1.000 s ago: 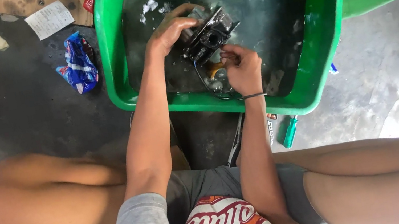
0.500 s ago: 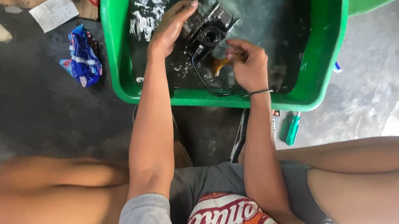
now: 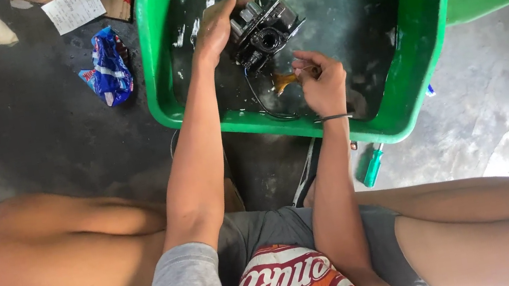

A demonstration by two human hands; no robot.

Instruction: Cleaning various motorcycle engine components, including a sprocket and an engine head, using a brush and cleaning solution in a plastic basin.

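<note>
The fingers of my left hand (image 3: 216, 27) lie flat and together against the left side of a dark metal engine part (image 3: 264, 29), a blocky, greasy casting with ribbed edges and a round black bore in its face. It sits in wet, murky liquid inside a green plastic tub (image 3: 435, 30) with smooth, thick walls. The fingers of my right hand (image 3: 325, 83) are curled narrow, pinching something small at the tips near an orange-brown piece (image 3: 283, 80); I cannot tell just what they grip. A thin black wire (image 3: 260, 104) loops from the part down toward the tub's near wall. A dark band rings my right wrist.

My left arm runs straight and long to the tub; my right forearm comes up steeper, wrist bent inward. Both knees are spread wide over a rough grey concrete floor (image 3: 25, 133). On it lie a crumpled blue wrapper (image 3: 107, 67), a paper slip (image 3: 71, 8) and a green-handled tool (image 3: 371, 166).
</note>
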